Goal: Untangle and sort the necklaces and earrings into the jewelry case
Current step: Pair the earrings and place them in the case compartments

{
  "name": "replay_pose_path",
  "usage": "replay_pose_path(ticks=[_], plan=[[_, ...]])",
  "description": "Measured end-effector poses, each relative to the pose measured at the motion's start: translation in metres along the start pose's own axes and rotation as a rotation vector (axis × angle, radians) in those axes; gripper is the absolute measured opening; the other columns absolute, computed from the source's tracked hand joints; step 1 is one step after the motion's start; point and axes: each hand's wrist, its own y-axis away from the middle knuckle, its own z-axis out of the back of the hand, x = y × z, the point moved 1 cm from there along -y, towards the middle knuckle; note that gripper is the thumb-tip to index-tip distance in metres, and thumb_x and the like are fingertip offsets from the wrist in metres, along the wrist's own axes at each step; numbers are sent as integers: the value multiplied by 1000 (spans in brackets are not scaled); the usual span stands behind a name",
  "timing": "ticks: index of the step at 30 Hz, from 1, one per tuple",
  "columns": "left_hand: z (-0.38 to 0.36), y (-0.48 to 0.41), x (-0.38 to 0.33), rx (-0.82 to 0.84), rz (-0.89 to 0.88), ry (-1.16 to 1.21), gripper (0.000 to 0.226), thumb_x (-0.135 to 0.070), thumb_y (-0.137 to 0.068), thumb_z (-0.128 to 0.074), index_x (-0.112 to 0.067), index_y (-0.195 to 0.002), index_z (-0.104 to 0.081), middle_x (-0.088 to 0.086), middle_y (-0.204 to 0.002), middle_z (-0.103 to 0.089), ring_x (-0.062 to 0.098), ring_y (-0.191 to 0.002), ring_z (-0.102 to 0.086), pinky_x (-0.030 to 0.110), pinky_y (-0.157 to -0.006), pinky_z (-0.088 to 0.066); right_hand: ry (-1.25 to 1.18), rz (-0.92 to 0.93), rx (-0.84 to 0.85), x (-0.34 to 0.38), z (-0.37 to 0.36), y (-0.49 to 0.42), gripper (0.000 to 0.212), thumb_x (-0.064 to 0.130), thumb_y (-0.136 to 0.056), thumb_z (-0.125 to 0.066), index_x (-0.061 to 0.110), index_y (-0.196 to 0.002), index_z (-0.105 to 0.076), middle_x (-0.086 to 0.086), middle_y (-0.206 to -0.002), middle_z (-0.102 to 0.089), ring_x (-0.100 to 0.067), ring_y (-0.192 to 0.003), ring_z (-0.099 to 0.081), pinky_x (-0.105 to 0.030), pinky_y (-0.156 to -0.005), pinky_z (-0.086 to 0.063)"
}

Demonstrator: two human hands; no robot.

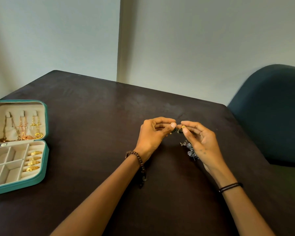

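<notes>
L hand & R hand over table, fingertips meeting, both pinching a small dark earring w/ gold bits. Pile of silver earrings on table just under R hand. Far left: open case, necklaces hung in lid, gold pieces in right slot.

We find the jewelry case lying open on the table. Its lid stands behind its base. Necklaces hang in the lid, and four ornaments sit in the base's rightmost column. Well right of the case, the left hand and right hand pinch a small piece of jewelry between them. Just under the right hand lies a cluster of earrings; farther right stands a chair.
</notes>
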Motion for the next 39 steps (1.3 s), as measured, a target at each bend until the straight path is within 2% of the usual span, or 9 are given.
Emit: replay_pose_path(ticks=[7,10,14,21,24,29,31,34,39], plan=[[20,-6,-10,-63,-52,-14,21,-25,-89,-73,-16,-107,-77,1,-92,-78,20,-87,-73,26,-79,-58,66,39,18,15,-28,-19,16,13,-98,-67,21,-111,-73,2,-105,-77,-10,-102,-72,-26,-88,-57],[46,-10,-13,-158,-60,-56,20,-24,-87,-75,-14,-105,-77,0,-89,-78,12,-82,-74,22,-76,-57,89,9,-14,14,-53,-34,16,12,-96,-70,25,-105,-75,2,-99,-77,-11,-94,-73,-30,-86,-59],[84,-16,-10,-303,-53,-327,17,-27,-88,-74,-17,-100,-78,-8,-79,-75,-2,-73,-70,11,-74,-53,70,-78,-16,2,-97,-48,16,9,-94,-70,24,-99,-74,0,-91,-76,-16,-83,-73,-36,-84,-61],[104,-24,-4,-335,5,-593,13,-32,-89,-72,-23,-96,-78,-8,-85,-75,1,-78,-69,26,-82,-58,207,-65,-3,-5,-130,-59,14,21,-93,-74,19,-106,-77,10,-90,-76,7,-83,-69,-17,-81,-58],[106,-28,-3,-337,11,-644,14,-33,-89,-73,-23,-96,-78,-7,-85,-76,2,-79,-70,30,-84,-58,270,-38,-2,-7,-132,-62,12,23,-94,-73,22,-105,-77,16,-88,-74,15,-84,-65,-4,-73,-51],[111,-32,2,-386,-5,-743,8,-44,-85,-72,-37,-83,-74,-16,-76,-73,-2,-77,-67,40,-96,-50,322,7,-15,-9,-134,-69,13,23,-94,-72,21,-106,-78,13,-90,-74,15,-84,-64,0,-70,-47],[111,-32,3,-399,-8,-807,10,-45,-88,-70,-36,-87,-75,-15,-81,-73,2,-85,-67,35,-100,-41,361,22,-23,-11,-135,-71,14,22,-94,-72,19,-107,-78,9,-93,-74,10,-81,-64,0,-70,-45],[110,-33,3,-396,-17,-904,14,-45,-91,-66,-36,-95,-75,-15,-91,-74,10,-99,-64,32,-91,-30,403,36,-19,-13,-137,-73,17,22,-95,-72,17,-109,-78,2,-100,-74,5,-82,-63,1,-70,-45],[112,-34,6,-431,-24,-930,21,-48,-91,-65,-35,-105,-73,-14,-100,-73,12,-102,-62,34,-89,-34,387,23,-48,-7,-137,-69,19,22,-96,-70,13,-111,-76,1,-101,-73,7,-80,-60,2,-68,-42]])
